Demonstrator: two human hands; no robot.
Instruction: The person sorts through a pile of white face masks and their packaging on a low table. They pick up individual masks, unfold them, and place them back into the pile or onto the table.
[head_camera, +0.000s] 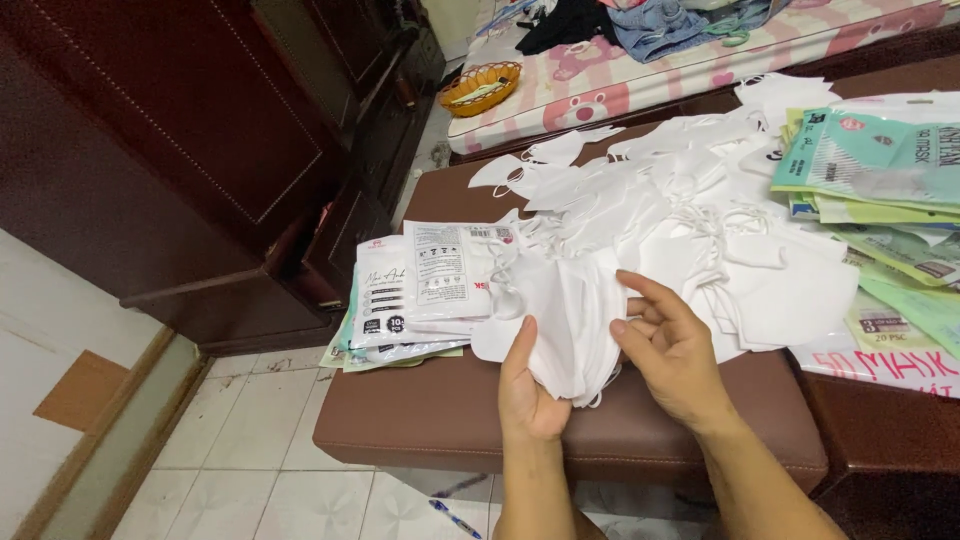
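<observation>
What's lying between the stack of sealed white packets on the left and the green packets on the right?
In the head view, a spread heap of loose white face masks covers the brown bench between them.
</observation>
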